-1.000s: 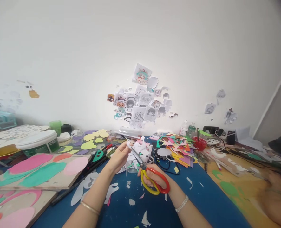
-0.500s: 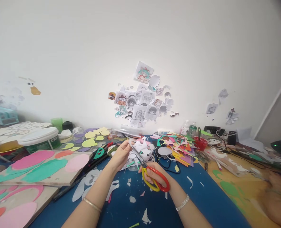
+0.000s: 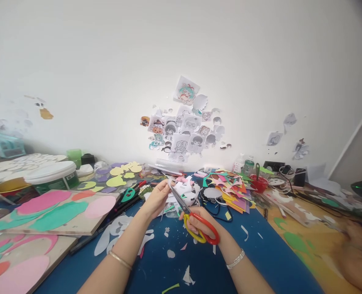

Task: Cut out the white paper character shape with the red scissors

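My right hand (image 3: 202, 220) is closed round the handles of a pair of scissors (image 3: 197, 231), one loop red and the other yellow. Their blades point up and to the left, toward my left fingertips. My left hand (image 3: 160, 197) pinches a small piece of white paper (image 3: 168, 179) by the blade tips; how much of it lies between the blades I cannot make out. Behind the blades is a heap of white and pink paper scraps (image 3: 187, 192). Small white offcuts (image 3: 171, 253) lie on the blue mat (image 3: 156, 269) below my hands.
A pile of coloured paper scraps (image 3: 230, 188) is at right, near a red bowl (image 3: 258, 183). Left are boards with painted-looking shapes (image 3: 89, 226), a white-lidded tub (image 3: 50, 173) and black pens (image 3: 119, 212). Another person's hand (image 3: 360, 249) shows blurred at the right edge.
Both hands keep nearly the same place and hold. The scissors and paper have shifted only slightly, and the whole view has moved a little.
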Demonstrator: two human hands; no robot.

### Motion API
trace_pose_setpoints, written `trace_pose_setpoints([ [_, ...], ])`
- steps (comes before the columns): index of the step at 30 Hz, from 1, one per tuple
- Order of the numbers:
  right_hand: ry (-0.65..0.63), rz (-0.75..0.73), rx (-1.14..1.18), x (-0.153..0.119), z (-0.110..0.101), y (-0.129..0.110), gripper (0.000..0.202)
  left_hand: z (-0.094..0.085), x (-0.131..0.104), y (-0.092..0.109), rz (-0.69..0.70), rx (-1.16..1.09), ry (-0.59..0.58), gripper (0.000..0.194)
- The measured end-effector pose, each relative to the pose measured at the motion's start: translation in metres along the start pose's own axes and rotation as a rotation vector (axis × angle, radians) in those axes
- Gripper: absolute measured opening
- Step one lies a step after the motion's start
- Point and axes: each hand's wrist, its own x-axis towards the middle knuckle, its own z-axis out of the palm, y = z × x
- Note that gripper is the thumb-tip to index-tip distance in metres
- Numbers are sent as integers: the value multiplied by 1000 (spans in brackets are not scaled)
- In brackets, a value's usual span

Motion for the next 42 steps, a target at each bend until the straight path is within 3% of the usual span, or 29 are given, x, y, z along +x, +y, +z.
trace_pose_setpoints([
  [23,39,126,-81,-2,-6,0,57,-5,2,-2,-17,-23,-62,32],
  [32,22,92,-76,-2,-6,-2,56,-2,3,-7,-69,-131,-84,29],
  [42,26,58,-17,-1,-6,6,53,1,2,-8,-43,-98,-71,34],
])
